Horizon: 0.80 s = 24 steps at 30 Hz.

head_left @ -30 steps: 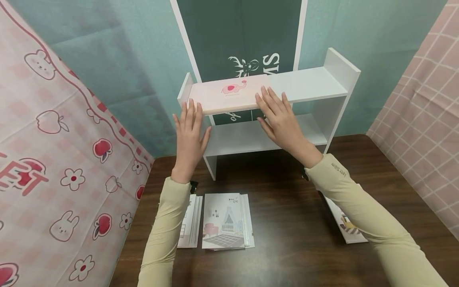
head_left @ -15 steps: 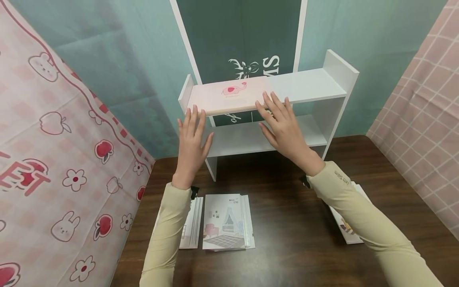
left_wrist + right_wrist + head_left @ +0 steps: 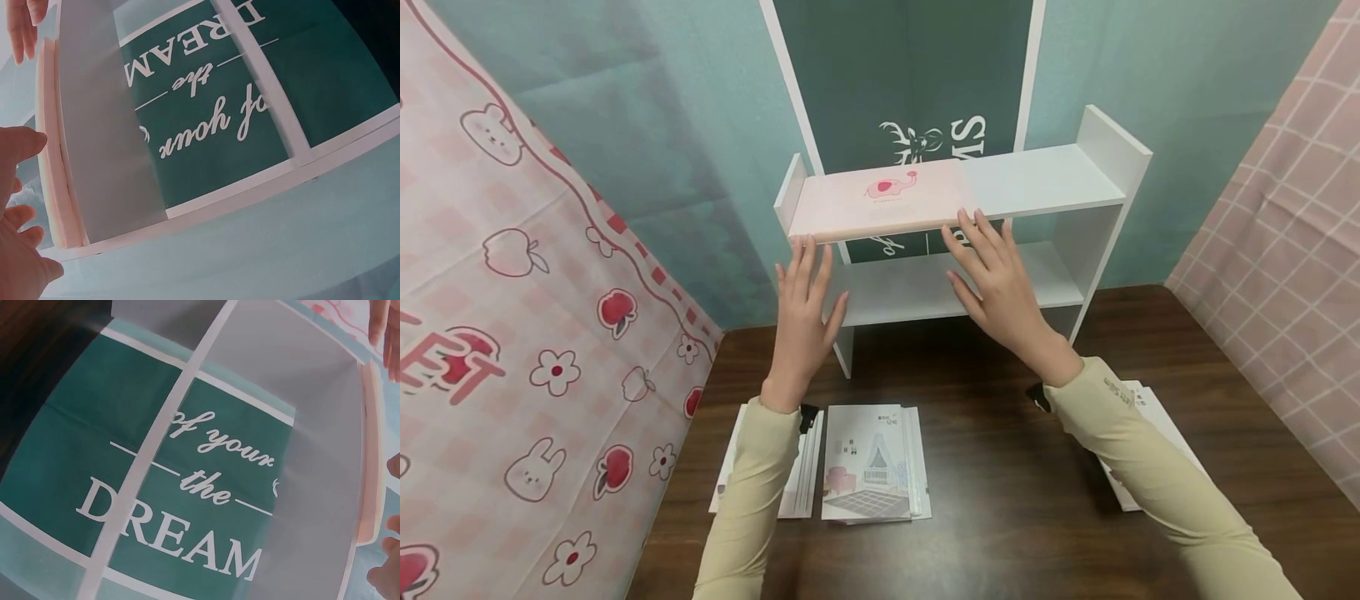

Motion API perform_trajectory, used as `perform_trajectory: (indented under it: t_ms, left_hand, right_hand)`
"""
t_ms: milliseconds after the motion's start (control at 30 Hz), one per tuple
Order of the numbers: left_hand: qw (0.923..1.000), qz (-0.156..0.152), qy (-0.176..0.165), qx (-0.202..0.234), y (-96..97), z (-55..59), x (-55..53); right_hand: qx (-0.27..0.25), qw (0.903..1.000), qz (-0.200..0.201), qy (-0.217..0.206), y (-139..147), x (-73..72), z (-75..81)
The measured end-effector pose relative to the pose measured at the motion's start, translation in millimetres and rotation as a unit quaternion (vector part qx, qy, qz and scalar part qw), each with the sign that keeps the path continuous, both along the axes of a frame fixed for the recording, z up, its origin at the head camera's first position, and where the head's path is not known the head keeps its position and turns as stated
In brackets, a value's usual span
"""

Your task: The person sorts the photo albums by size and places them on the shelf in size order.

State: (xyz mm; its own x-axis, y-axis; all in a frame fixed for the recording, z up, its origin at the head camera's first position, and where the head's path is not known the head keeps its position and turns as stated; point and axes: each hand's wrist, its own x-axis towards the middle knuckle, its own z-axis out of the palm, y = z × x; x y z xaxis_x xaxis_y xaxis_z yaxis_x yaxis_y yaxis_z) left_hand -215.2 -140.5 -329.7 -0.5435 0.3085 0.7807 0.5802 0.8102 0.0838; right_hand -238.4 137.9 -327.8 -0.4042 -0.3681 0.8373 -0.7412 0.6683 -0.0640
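Observation:
A flat pink thing with a red elephant (image 3: 887, 190), perhaps a book, lies on the left part of a white shelf's top board (image 3: 1037, 177). Its thick, layered edge shows in both wrist views. My left hand (image 3: 802, 321) is at the front left corner of that board, fingers slightly spread. Near the pink thing's right front corner is my right hand (image 3: 1000, 287), its fingers loosely extended. Neither hand holds anything. Whether the fingertips touch the front edge, I cannot tell.
On the brown table (image 3: 1000, 500) lie a stack of white booklets (image 3: 868, 467), another stack (image 3: 805, 475) partly under the left sleeve, and more booklets (image 3: 1157, 417) behind the right sleeve. A lower shelf board (image 3: 902, 292) spans the unit. Patterned cloth (image 3: 550, 375) hangs on the left.
Both hands have slid back and down from the pink thing's top towards the front edge. The pink thing stays put on the top board.

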Motion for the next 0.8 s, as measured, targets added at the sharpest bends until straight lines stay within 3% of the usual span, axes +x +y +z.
perform_trajectory:
  t_ms: [800]
  left_hand:
    - [0.9994, -0.014, -0.029, 0.008, -4.3, -23.7, 10.5]
  right_hand:
    - [-0.06, 0.9971, -0.005, -0.047, 4.2, 13.0, -17.0]
